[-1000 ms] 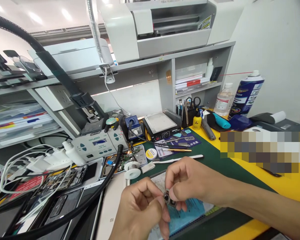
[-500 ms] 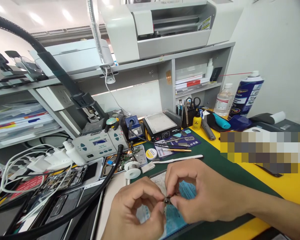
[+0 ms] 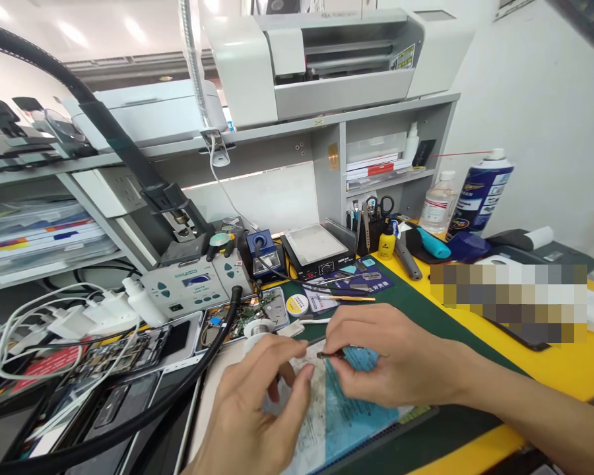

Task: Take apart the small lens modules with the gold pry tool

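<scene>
Between the thumb and fingertips of my right hand is a small dark part, too small to name more exactly. My left hand is just left of it, with thumb and index finger apart and nothing visible between their tips; its lower fingers are partly hidden. Below both hands lies a flat sheet with blue and whitish areas, on a green mat. Near my left fingertips stands a spool of solder wire, partly covered by the hand.
A black hose curves across the left side, over phones and boards. Behind are a hot-air station, a tray of circuit boards, a heating plate and a tool holder. A spray can stands at the right.
My left fingers have come off the small dark part and spread apart. My right hand has lifted slightly away with the part still in its pinch. More of the blue sheet shows.
</scene>
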`<state>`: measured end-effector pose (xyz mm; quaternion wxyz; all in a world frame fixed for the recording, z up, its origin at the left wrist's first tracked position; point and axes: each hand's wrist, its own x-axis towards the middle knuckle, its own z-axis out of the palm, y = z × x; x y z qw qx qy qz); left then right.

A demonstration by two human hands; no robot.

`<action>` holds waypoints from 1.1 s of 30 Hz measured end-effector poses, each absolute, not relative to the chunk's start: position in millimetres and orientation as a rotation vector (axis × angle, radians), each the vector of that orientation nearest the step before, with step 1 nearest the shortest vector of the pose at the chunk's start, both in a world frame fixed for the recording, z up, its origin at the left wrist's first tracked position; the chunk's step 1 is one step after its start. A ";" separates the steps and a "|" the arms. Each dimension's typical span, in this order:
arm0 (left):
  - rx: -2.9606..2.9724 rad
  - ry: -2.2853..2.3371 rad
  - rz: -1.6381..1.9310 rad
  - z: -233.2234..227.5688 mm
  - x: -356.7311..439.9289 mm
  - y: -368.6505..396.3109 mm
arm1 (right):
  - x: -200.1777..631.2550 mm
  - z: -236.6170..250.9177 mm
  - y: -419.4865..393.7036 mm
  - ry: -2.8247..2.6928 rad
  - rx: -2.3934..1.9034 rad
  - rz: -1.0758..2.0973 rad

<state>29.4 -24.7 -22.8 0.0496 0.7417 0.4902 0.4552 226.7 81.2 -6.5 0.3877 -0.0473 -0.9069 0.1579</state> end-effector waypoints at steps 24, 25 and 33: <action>2.406 1.821 1.587 -22.6 16.2 -22.8 | 221.4 -14.4 74.9 -2.725 -0.225 0.087; 2.403 1.821 1.592 -22.4 16.4 -23.0 | 221.7 -13.9 74.0 -2.733 -0.227 0.079; 2.395 1.830 1.609 -21.3 16.5 -23.1 | 222.2 -14.2 72.8 -2.723 -0.233 0.107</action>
